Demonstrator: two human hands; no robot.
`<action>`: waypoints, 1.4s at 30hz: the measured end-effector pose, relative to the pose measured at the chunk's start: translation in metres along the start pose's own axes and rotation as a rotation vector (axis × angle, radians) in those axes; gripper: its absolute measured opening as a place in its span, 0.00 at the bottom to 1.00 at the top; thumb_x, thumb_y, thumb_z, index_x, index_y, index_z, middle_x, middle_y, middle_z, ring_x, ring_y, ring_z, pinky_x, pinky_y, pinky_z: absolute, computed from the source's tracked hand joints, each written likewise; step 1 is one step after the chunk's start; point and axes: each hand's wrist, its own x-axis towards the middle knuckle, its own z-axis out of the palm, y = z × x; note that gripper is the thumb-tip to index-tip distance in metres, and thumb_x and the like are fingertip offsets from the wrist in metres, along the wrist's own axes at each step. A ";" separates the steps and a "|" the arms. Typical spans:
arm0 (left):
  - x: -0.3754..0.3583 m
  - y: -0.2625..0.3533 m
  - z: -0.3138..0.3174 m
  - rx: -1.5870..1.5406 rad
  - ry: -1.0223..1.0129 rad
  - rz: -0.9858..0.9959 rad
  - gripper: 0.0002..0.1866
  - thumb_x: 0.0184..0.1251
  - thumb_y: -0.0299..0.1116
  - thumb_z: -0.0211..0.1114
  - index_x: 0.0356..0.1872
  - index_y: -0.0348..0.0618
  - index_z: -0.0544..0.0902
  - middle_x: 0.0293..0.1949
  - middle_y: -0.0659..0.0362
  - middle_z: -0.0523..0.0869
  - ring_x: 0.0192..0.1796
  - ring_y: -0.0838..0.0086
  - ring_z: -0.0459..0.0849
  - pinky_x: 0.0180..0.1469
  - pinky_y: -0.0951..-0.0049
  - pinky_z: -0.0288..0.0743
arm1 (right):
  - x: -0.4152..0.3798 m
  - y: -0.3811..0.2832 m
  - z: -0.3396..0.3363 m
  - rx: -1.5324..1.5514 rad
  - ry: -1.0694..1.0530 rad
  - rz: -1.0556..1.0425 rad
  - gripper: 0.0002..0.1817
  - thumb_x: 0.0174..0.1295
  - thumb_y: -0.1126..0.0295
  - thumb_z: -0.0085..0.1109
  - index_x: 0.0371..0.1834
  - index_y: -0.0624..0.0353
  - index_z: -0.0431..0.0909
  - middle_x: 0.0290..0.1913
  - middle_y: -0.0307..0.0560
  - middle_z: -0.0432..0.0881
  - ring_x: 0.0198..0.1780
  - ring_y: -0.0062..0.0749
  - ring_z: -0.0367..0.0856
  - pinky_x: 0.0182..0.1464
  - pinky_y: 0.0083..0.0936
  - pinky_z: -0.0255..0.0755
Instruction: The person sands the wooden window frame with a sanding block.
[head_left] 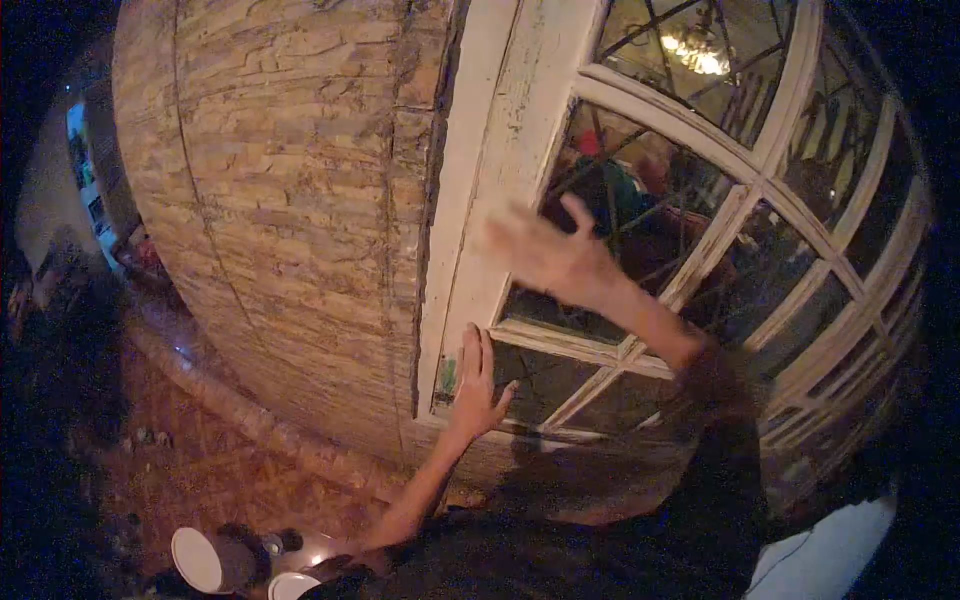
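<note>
A white-painted wooden window frame (478, 180) with worn, chipped paint fills the right of the head view, its panes crossed by dark diagonal bars. My left hand (476, 388) lies with fingers stretched along the lower left part of the frame, beside a small greenish patch (447, 374). Higher up, my right hand (553, 258) is over the left upright, blurred by motion, its thumb spread from the fingers. Nothing shows in either hand. A narrow glazing bar (560, 340) runs between the two hands.
A rough stone-clad wall (290, 170) borders the frame on the left. Below are a patterned floor (215, 440) and a round white-topped container (197, 560) at lower left. A pale sheet-like surface (825, 550) is at lower right. A lit chandelier (697, 52) appears in the glass.
</note>
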 end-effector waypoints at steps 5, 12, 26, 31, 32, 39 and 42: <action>0.001 -0.003 -0.011 0.053 -0.100 -0.023 0.49 0.59 0.35 0.66 0.73 0.28 0.42 0.73 0.34 0.41 0.76 0.43 0.41 0.75 0.48 0.41 | -0.001 -0.006 -0.015 -0.097 -0.040 -0.024 0.30 0.62 0.57 0.48 0.70 0.34 0.63 0.73 0.33 0.63 0.70 0.27 0.66 0.65 0.67 0.41; -0.002 -0.006 -0.014 0.022 -0.108 0.005 0.50 0.58 0.34 0.66 0.73 0.31 0.42 0.74 0.36 0.42 0.77 0.45 0.40 0.75 0.47 0.38 | -0.018 -0.022 -0.005 0.315 -0.272 -0.077 0.31 0.63 0.64 0.47 0.73 0.34 0.59 0.75 0.32 0.57 0.74 0.29 0.56 0.59 0.68 0.58; -0.011 -0.014 -0.039 -0.140 -0.056 0.107 0.42 0.57 0.26 0.64 0.73 0.42 0.54 0.75 0.44 0.49 0.74 0.47 0.54 0.72 0.54 0.54 | -0.014 0.002 -0.022 -0.242 -0.211 -0.011 0.29 0.62 0.62 0.46 0.69 0.28 0.61 0.75 0.30 0.59 0.73 0.29 0.62 0.64 0.77 0.34; -0.021 -0.003 -0.054 -0.313 -0.020 0.078 0.31 0.59 0.25 0.63 0.65 0.37 0.66 0.71 0.42 0.60 0.71 0.46 0.61 0.70 0.57 0.58 | -0.004 0.028 -0.037 -0.250 -0.103 0.064 0.27 0.63 0.62 0.49 0.67 0.25 0.66 0.73 0.30 0.62 0.74 0.26 0.57 0.66 0.72 0.36; -0.024 0.000 -0.053 -0.317 -0.017 0.079 0.31 0.59 0.25 0.63 0.65 0.37 0.66 0.71 0.42 0.60 0.71 0.46 0.61 0.70 0.57 0.58 | 0.006 0.043 -0.053 -0.355 -0.050 0.138 0.27 0.64 0.63 0.49 0.67 0.25 0.67 0.73 0.30 0.63 0.74 0.26 0.58 0.66 0.71 0.37; -0.040 0.011 -0.067 -0.382 -0.058 0.006 0.26 0.62 0.27 0.62 0.62 0.38 0.69 0.69 0.43 0.65 0.70 0.48 0.64 0.70 0.59 0.60 | -0.002 0.014 -0.035 0.250 -0.131 0.140 0.28 0.64 0.66 0.50 0.69 0.27 0.65 0.71 0.31 0.67 0.72 0.34 0.64 0.68 0.70 0.28; -0.048 0.014 -0.060 -0.458 -0.038 -0.023 0.25 0.62 0.28 0.62 0.61 0.39 0.70 0.67 0.44 0.67 0.69 0.50 0.66 0.69 0.59 0.60 | 0.005 0.041 -0.049 -0.321 -0.052 0.208 0.27 0.64 0.65 0.51 0.67 0.29 0.67 0.69 0.31 0.69 0.71 0.29 0.65 0.68 0.69 0.28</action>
